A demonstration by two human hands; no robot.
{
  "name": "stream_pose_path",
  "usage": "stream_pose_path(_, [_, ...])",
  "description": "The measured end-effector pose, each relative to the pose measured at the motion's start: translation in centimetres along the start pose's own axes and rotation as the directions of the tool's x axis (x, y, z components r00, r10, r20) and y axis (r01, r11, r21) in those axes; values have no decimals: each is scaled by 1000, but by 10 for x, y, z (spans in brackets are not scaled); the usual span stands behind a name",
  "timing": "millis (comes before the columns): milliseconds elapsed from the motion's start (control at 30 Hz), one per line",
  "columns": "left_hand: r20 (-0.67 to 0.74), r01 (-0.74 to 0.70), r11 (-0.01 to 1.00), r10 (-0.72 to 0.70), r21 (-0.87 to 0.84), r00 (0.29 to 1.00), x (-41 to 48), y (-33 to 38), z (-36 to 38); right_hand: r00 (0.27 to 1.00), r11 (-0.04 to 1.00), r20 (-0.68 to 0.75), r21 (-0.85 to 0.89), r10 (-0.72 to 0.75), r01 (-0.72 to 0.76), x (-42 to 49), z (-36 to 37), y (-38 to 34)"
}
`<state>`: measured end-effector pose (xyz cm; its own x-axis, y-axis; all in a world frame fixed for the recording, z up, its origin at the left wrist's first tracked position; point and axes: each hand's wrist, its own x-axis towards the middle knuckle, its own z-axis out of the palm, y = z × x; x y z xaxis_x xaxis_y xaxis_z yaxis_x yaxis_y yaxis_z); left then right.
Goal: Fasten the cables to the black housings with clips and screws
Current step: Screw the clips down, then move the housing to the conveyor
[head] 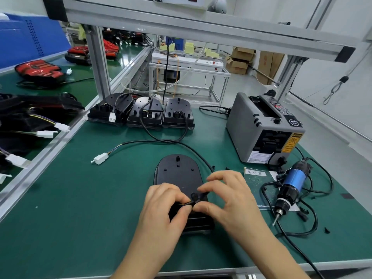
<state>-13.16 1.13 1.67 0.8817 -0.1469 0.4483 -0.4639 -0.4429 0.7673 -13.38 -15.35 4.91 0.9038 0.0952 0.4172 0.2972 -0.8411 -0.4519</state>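
The left hand (167,202) and right hand (227,198) meet over the near end of a black housing (179,174). The fingertips of both are pinched on a small black clip (194,197), the left with curled fingers, the right with thumb and forefinger while its other fingers lift free. The housing lies flat on the green worktop (80,198), its rounded end pointing far. A black cable (132,141) curves from the housing's right side round its far end and leftward to a white connector (100,158) lying on the mat. To the right, near the edge, a blue electric screwdriver (289,186) lies with its tip pointing near, among its own looped cord. Beyond it stands a grey tape dispenser (261,127). At the far edge, three more housings (147,113) sit side by side with cables trailing.
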Motion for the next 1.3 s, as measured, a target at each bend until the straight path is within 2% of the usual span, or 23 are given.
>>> stream_pose_path(67, [13,-4,1000,4,1,1000,0,0,-1,996,997,33,-11,-80,81,2,-1,-2])
stream_pose_path(133, [31,-6,1000,6,2,999,1,0,-1,994,995,51,22,-95,94,2,-1,-5])
stream_pose_path(300, [78,8,1000,-9,7,997,2,-1,-4,970,999,241,36,-23,15,0,-4,0])
stream_pose_path(467, [87,-22,1000,23,-6,996,0,-3,-6,947,977,294,127,129,-172,-1,-6,-5])
stream_pose_path(567, [88,-39,999,40,-11,995,1,-4,-5,916,963,355,116,188,-243,1,-6,-6])
stream_pose_path(733, [127,-41,999,41,0,991,3,-4,-5,907,951,361,132,217,-280,2,-3,-9])
stream_pose_path(867, [92,3,1000,-3,4,996,2,-3,-4,902,910,336,215,272,-354,-1,1,-9])
stream_pose_path(1000, [75,-43,998,40,35,996,1,-4,-1,881,876,362,258,303,-407,-6,4,-7])
stream_pose_path(1300, [64,-144,985,139,95,988,0,-2,-3,882,880,370,257,293,-400,-6,5,-5])
